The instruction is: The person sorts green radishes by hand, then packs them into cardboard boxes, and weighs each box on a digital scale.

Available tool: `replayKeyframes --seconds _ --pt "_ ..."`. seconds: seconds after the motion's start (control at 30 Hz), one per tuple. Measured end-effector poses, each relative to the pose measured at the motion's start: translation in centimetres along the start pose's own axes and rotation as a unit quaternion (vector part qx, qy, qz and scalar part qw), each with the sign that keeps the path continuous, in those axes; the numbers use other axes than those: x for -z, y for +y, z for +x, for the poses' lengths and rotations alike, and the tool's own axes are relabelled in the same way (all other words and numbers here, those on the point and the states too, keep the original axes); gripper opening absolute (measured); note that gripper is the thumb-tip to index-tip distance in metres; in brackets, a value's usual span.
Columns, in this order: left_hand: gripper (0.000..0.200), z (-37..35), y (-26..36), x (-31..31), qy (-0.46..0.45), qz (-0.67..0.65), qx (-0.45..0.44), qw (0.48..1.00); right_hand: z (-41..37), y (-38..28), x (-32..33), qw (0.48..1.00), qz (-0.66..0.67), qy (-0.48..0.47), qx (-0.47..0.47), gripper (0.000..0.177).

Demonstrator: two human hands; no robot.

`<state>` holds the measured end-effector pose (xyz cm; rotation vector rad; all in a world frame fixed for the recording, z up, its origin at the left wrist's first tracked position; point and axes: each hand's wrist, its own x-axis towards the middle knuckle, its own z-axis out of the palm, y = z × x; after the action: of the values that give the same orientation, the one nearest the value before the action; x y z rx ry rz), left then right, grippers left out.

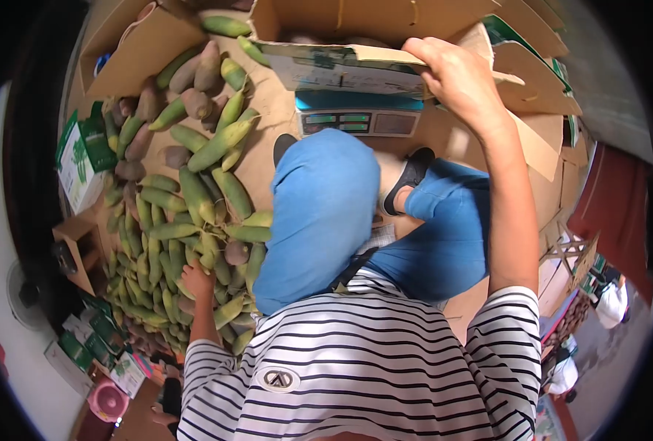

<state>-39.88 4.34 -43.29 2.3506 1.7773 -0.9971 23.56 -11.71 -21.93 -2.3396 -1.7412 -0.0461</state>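
My right hand (455, 77) grips the upper edge of a flap on an open cardboard box (304, 15), fingers folded over the rim. Under that flap sits a digital scale (359, 120) with a blue top and lit green displays. At the left, my left hand (196, 281) reaches down into a big pile of green radishes (161, 198). Its fingers are curled at the lower end of a green radish (209, 251); the fingertips are partly hidden. Several brownish-purple roots (196, 103) lie among the green ones.
Another cardboard box (139, 44) stands at upper left, and a green-and-white carton (84, 158) beside the pile. More cartons (536, 81) are stacked at right. My bent knees (326, 198) sit between the pile and the right side. A pink fan (108, 400) is at lower left.
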Motion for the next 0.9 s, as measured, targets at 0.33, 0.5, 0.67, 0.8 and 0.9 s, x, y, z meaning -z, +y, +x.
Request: replayKeyframes --seconds 0.33,0.5,0.67,0.8,0.9 --pt "0.059 3.5 11.1 12.5 0.221 -0.457 -0.156 0.847 -0.5 -0.5 -0.6 1.000 -0.020 0.001 -0.011 0.012" --pt "0.049 -1.5 18.5 28.7 0.345 -0.637 -0.273 0.633 -0.7 -0.7 -1.4 0.999 -0.025 0.030 -0.001 0.011" --pt "0.030 -4.8 25.9 38.0 0.370 -0.706 -0.339 0.500 -0.6 -0.7 -1.7 0.999 -0.024 0.041 0.000 0.009" --pt "0.043 -5.4 30.8 40.8 0.147 -0.731 -0.403 0.531 -0.5 -0.9 -1.5 0.999 -0.024 0.030 -0.007 0.008" --pt "0.049 -6.6 30.3 37.9 0.249 -0.683 -0.383 0.570 -0.6 -0.8 -1.9 0.996 -0.014 0.088 0.022 0.008"
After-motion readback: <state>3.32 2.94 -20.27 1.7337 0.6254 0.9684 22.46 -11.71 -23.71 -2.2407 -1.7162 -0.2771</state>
